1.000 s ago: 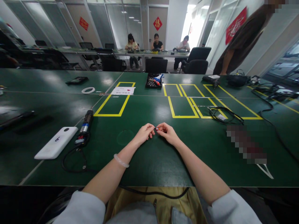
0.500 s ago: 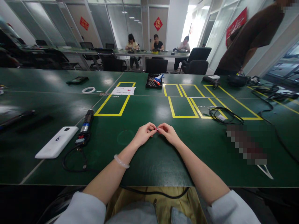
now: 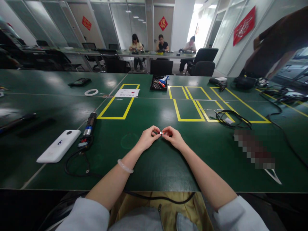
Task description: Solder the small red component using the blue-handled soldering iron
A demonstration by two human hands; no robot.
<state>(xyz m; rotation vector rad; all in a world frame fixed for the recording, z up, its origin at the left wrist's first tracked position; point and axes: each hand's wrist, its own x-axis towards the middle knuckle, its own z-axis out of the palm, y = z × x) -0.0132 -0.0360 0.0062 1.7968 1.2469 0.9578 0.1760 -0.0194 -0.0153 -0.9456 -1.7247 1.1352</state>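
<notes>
Fingertips of both my hands meet over the green table point(image 3: 149, 173), pinching 1 tiny part point(image 3: 161, 132) between them. In the head view, the only one I have, my left hand point(image 3: 148, 138) grips it from the left with thumb and forefinger closed, and my right hand point(image 3: 173, 137) does the same from the right, so the piece sits just above the tabletop, in front of me and near the middle. It shows a pale glint and a hint of red; beyond that it is too small for me to tell what it is.

To handle it well, I judge I should keep my wrists low and close to the table, press only with the pads, and keep the piece level, since something this small would slip or roll away easily on the smooth surface.

Around me: a white flat device point(image 3: 59, 146) lies well to my left, with a cylindrical tool point(image 3: 89, 125) and its looped black cable point(image 3: 77, 162) just beside it. Yellow tape rectangles point(image 3: 117, 109) mark the table farther out, a black tray of parts point(image 3: 158, 83) stands beyond them, and a coiled cable point(image 3: 231, 118) lies to my right. 3 people point(image 3: 162, 45) sit at a far table, and another person point(image 3: 276, 45) stands at the right edge. Nothing lies between my hands and the table edge, so I see no obstruction
</notes>
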